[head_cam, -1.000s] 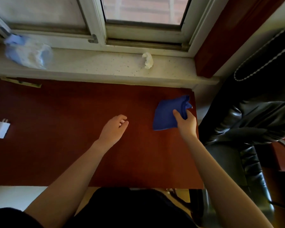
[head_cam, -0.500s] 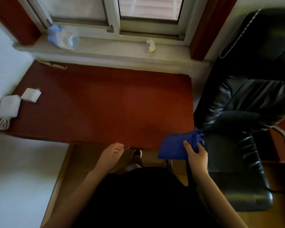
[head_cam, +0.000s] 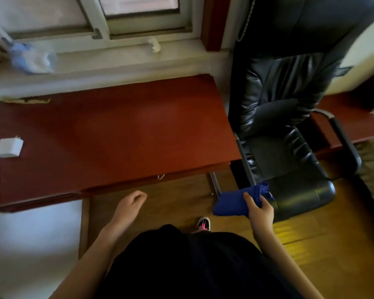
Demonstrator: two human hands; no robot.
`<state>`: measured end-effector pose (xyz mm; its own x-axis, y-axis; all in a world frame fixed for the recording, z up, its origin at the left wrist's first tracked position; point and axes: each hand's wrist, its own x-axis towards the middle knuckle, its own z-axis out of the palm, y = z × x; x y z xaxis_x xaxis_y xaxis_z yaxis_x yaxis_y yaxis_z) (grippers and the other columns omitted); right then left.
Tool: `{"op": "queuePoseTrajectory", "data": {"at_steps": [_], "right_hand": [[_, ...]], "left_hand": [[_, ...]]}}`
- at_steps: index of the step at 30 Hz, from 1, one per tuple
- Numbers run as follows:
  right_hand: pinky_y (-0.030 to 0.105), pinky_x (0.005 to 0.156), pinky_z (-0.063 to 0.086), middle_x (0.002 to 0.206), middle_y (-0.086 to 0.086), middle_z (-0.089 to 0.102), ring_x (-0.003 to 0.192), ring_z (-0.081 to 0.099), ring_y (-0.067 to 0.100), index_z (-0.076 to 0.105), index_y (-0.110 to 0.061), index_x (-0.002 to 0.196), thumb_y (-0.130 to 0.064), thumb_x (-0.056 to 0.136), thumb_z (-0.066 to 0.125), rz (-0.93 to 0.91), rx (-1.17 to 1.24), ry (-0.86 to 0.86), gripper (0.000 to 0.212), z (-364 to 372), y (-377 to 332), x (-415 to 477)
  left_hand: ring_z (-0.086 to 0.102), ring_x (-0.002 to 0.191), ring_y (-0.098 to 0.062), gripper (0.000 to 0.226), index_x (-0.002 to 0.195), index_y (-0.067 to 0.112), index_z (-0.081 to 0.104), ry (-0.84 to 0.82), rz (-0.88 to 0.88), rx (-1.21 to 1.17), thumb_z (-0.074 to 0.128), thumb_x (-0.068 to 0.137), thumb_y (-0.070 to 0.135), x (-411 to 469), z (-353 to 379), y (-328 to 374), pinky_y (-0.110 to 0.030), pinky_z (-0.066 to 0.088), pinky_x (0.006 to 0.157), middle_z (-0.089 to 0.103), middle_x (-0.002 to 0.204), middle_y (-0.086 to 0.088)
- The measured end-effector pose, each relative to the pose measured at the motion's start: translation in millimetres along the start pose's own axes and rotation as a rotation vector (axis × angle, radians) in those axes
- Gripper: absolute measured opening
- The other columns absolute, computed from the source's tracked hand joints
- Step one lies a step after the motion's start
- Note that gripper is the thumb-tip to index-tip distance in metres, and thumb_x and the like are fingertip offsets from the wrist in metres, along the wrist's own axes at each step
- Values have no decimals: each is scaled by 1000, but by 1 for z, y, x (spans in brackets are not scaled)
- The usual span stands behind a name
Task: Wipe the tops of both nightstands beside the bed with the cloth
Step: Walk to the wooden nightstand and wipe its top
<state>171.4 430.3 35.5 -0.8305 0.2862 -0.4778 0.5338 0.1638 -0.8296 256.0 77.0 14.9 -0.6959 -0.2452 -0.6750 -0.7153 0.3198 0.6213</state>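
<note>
The red-brown nightstand top (head_cam: 121, 130) lies below the window. My right hand (head_cam: 260, 212) grips a folded blue cloth (head_cam: 231, 202), held in the air off the nightstand's front right corner, above the wooden floor and beside the chair seat. My left hand (head_cam: 130, 205) hangs loosely curled with nothing in it, in front of the nightstand's front edge. White bedding (head_cam: 30, 240) fills the lower left. A second nightstand is not in view.
A black leather office chair (head_cam: 289, 117) stands right against the nightstand. A white charger (head_cam: 9, 147) rests on the nightstand's left end. On the windowsill (head_cam: 121, 61) lie a blue plastic bag (head_cam: 30, 59) and a crumpled white tissue (head_cam: 154, 45). My shoe (head_cam: 204, 224) stands on the wooden floor.
Both hands have left the nightstand top and drawn back toward my body. The cloth came off the surface with the right hand. My view has pulled away and tilted.
</note>
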Motion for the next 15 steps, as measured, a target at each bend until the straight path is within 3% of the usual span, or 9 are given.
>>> {"op": "queuePoseTrajectory", "data": {"at_steps": [3, 7, 11, 15], "right_hand": [[34, 73, 54, 89, 4, 72, 85, 68, 21, 66, -19, 90, -22, 91, 65, 23, 106, 89, 3, -4, 15, -36], [20, 61, 52, 91, 0, 72, 83, 69, 13, 66, -15, 102, -22, 92, 64, 49, 201, 205, 12, -4, 42, -102], [23, 63, 52, 88, 2, 71, 79, 67, 13, 68, -13, 99, -19, 92, 64, 108, 237, 331, 10, -6, 82, -169], [28, 67, 51, 89, 4, 71, 83, 67, 18, 68, -12, 97, -18, 90, 66, 223, 276, 485, 9, -19, 129, -230]], "left_hand": [[64, 100, -24, 29, 115, 23, 62, -32, 74, 91, 42, 100, 38, 3, -14, -5, -23, 43, 76, 67, 106, 1], [61, 101, -14, 28, 112, 23, 63, -145, 94, 183, 42, 100, 38, 0, -34, -24, -25, 43, 80, 65, 108, 6], [60, 100, -10, 27, 109, 25, 63, -216, 114, 303, 42, 99, 38, -10, -45, -63, -26, 43, 76, 65, 107, 8], [60, 98, -14, 22, 99, 27, 64, -293, 102, 404, 44, 100, 34, -20, -41, -95, -35, 47, 83, 66, 104, 4]]}}
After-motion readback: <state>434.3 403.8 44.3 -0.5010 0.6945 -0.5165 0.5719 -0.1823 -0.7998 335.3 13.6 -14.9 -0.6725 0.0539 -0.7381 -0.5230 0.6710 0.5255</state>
